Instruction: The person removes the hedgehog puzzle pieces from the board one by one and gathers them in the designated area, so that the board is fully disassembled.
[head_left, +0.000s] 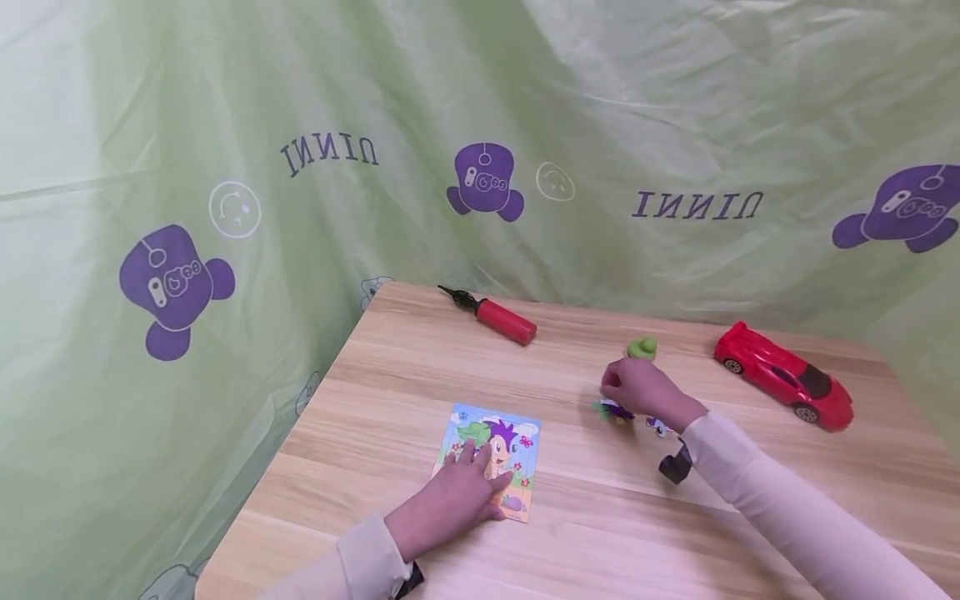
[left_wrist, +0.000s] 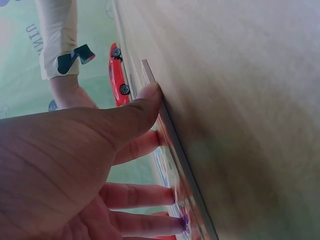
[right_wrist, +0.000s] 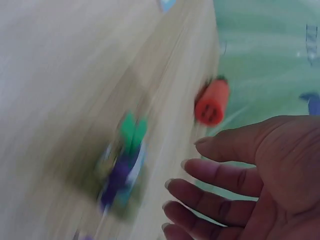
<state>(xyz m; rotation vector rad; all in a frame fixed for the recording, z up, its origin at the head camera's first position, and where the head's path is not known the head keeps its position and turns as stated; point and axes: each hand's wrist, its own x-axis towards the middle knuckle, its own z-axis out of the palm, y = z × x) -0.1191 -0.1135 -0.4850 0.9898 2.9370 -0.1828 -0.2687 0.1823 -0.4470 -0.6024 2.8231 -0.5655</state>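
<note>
My left hand [head_left: 453, 500] rests on a flat picture puzzle board [head_left: 527, 437] showing a purple-haired cartoon character. In the left wrist view its straight fingers touch the picture face, and the thumb lies along the board's edge [left_wrist: 180, 150]. To the right, my right hand [head_left: 647, 389] is held over a small purple-and-green piece [head_left: 618, 412]. Seen from the right wrist, the fingers are loosely bent with nothing in them, apart from that piece, which is blurred there. A small blue-and-white piece [head_left: 658, 427] lies beside the right wrist. Just beyond the right hand is a green piece [head_left: 642, 347].
A red toy car [head_left: 786, 377] stands on the right side of the wooden table [head_left: 360, 417]. Near the back edge lies a red hand pump [head_left: 506, 321] with a black nozzle. A green printed curtain [head_left: 405, 225] hangs behind and at the left.
</note>
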